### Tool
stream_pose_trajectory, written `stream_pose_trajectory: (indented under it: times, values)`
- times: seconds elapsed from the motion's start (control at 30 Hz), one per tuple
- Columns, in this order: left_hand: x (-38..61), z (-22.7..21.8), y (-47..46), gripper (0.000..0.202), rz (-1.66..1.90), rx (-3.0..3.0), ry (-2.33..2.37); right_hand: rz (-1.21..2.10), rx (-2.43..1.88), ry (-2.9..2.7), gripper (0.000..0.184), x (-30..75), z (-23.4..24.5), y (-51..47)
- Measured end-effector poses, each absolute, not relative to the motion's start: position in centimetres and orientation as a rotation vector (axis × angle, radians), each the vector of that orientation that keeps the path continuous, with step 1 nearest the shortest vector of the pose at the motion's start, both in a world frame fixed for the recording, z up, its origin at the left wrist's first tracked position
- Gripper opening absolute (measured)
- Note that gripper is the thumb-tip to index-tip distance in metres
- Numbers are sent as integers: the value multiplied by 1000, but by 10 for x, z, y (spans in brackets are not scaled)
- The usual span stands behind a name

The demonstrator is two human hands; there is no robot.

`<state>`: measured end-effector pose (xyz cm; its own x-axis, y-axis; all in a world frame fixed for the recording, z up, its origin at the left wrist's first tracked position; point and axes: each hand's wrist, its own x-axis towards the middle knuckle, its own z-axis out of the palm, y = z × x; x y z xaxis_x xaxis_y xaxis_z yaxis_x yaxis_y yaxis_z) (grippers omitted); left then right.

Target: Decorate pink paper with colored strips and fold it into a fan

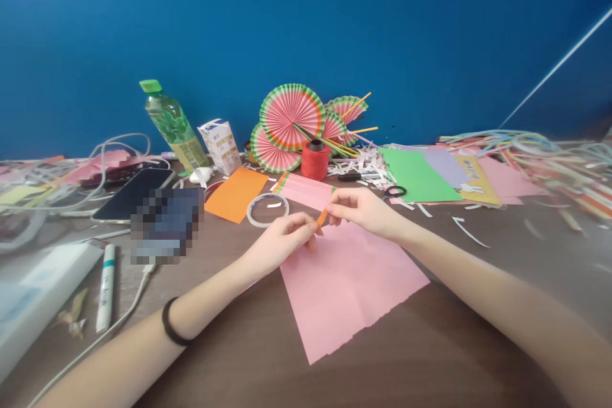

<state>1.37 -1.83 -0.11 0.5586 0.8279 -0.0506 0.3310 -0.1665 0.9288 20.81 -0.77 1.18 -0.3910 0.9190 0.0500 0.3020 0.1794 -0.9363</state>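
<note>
Between my two hands is a small strip of orange paper [322, 218]. My left hand [287, 239] pinches its lower end, and my right hand [361, 209] pinches it from the other side. Both hands are just above the far part of a pink paper sheet [354, 293] with a ragged near edge. Behind them lies a pleated pink paper piece [303, 190] with green and orange ends. A roll of clear tape [250, 213] is left of it, beside an orange sheet [236, 194].
Pleated paper fans [291, 118] lean on the blue wall behind a red thread spool [314, 160]. A green bottle [174, 127] and a small carton [220, 145] stand left. Scissors [396, 192] lie near a green sheet [421, 175]; a marker [106, 290] and phone [136, 194] lie left.
</note>
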Motion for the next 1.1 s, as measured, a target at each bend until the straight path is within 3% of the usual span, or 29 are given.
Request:
stream_pose_trajectory:
  times: [0.53,0.9,1.1]
  values:
    - [15,-3,-17,23,639,1675,953,1214,-1091,-1737,16,208,7,-6]
    - [12,-11,-12,18,556,1558,885,1041,-1156,-1428,16,232,-3,20]
    - [13,-12,-11,18,624,1522,982,658,-1226,-1376,15,233,1,17]
